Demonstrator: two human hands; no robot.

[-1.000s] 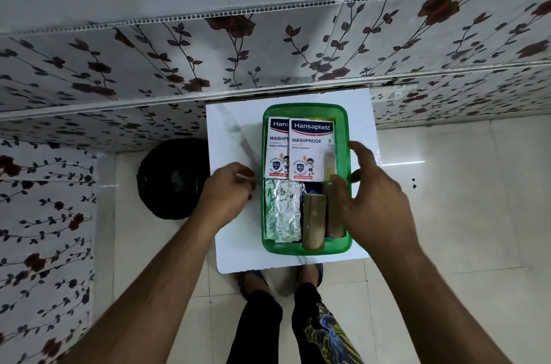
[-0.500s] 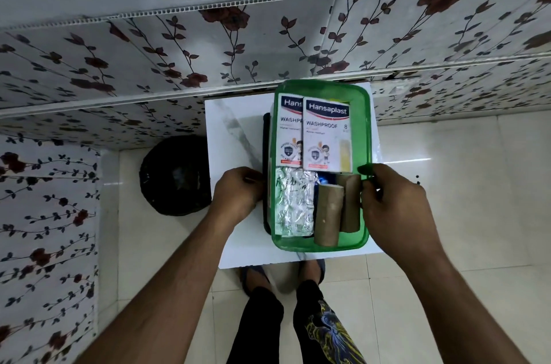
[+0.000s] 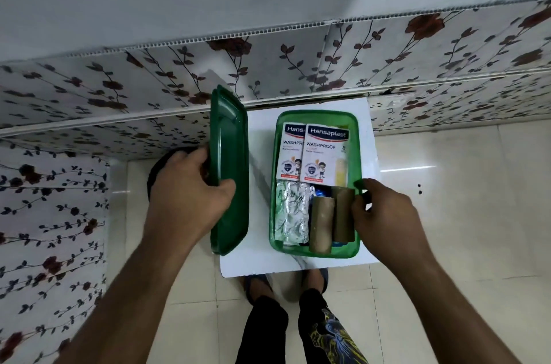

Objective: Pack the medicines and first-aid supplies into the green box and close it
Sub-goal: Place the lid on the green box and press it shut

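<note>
The green box (image 3: 354, 155) sits open on a small white table (image 3: 259, 238). Inside lie two Hansaplast plaster packs (image 3: 323, 155), a foil blister strip (image 3: 290, 214) and two brown bandage rolls (image 3: 331, 220). My left hand (image 3: 190, 184) grips the dark green lid (image 3: 231, 167) by its left edge and holds it on edge, upright, left of the box. My right hand (image 3: 378, 214) pinches the box's right rim next to the rolls.
A flower-patterned wall panel (image 3: 298, 65) runs close behind the table and along the left. A black round object (image 3: 158, 173) lies on the floor behind my left hand. My feet (image 3: 286, 283) stand on the tiled floor under the table's near edge.
The box has come down on the right part of the table. My left hand has pulled the lid out from beneath the box and tilted it up on edge at the left.
</note>
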